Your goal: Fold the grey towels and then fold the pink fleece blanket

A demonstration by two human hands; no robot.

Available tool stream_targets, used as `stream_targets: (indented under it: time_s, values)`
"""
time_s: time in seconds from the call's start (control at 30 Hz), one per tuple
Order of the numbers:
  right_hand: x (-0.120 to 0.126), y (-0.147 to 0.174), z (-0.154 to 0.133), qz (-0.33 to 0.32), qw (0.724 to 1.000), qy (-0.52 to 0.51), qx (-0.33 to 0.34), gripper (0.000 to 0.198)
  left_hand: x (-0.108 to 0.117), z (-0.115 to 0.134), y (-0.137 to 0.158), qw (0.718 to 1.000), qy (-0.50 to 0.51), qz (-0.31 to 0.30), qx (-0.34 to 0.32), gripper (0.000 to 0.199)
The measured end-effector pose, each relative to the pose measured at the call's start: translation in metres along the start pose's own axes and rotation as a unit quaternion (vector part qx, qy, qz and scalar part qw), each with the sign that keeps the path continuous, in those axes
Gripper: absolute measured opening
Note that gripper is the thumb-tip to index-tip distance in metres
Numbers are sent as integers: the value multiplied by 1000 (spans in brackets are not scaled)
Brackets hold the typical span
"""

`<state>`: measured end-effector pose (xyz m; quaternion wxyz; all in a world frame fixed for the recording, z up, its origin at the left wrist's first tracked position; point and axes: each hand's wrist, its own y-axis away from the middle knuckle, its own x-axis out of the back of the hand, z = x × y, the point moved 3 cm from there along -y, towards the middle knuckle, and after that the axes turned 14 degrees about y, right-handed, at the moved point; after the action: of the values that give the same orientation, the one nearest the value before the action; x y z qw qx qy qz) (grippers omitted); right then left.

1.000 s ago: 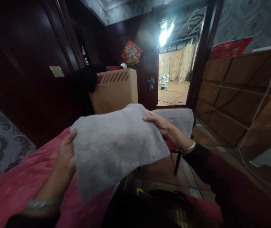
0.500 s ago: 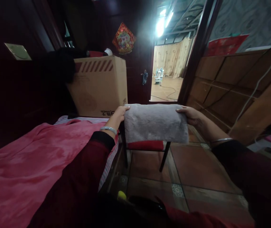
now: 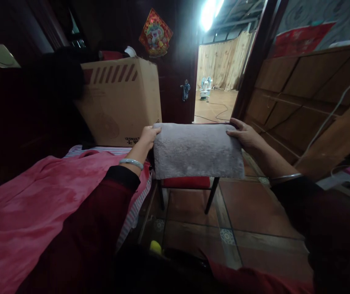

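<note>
A grey plush cloth [image 3: 198, 151] hangs over the backrest of a chair with a red seat [image 3: 185, 182] and dark legs. At the cloth's upper left corner, my left hand [image 3: 146, 139] is closed, its thumb on the front and the other fingers hidden behind. My right hand [image 3: 248, 136] pinches the upper right corner; its thumb presses on the front face while a finger reaches over the top edge. The cloth's top edge is stretched nearly level between both hands, and its lower edge hangs just above the seat.
A pink blanket [image 3: 55, 188] covers a bed on the left. Behind it stands a cardboard box [image 3: 116, 102]. Wooden panelled furniture [image 3: 288, 98] lines the right side. Through the open doorway a fan [image 3: 205, 86] stands on the floor.
The view has tipped downward a little, so the background sits higher. Both hands keep to the cloth's corners; a right finger now shows raised over the top edge.
</note>
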<state>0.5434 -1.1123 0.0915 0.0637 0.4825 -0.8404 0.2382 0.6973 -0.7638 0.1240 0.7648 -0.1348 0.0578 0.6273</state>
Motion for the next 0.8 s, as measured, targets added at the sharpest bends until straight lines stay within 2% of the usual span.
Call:
stream_targets:
  time_s: [0.07,0.17,0.3,0.47,0.5,0.57,0.6,0.67,0.73,0.8]
  values:
    - [-1,2,-3,15,997,74,4,53,-2,-1,-1,998,-57,26,-16,15]
    - [0,4,-6,43,986,159,16,46,-4,-3,-1,995,-85,46,-38,13]
    - [0,2,-1,88,963,249,61,42,-2,-4,2,986,-137,57,-72,13]
    - [-3,4,-4,135,902,380,152,38,3,-1,5,980,-177,63,-72,11]
    - [-5,8,-9,150,886,403,170,40,5,2,8,975,-187,79,-88,20]
    - [-12,18,-23,155,855,445,214,46,4,9,19,952,-239,97,-166,41]
    - [-18,24,-30,141,841,465,240,50,1,11,26,931,-283,79,-219,50]
    - [-32,34,-42,81,813,497,290,61,-12,10,43,869,-390,-31,-302,68]
    - [-44,40,-47,11,795,513,323,75,-25,2,56,804,-477,-169,-312,83]
    - [-49,40,-46,-36,791,511,333,87,-32,-5,62,766,-520,-247,-287,92]
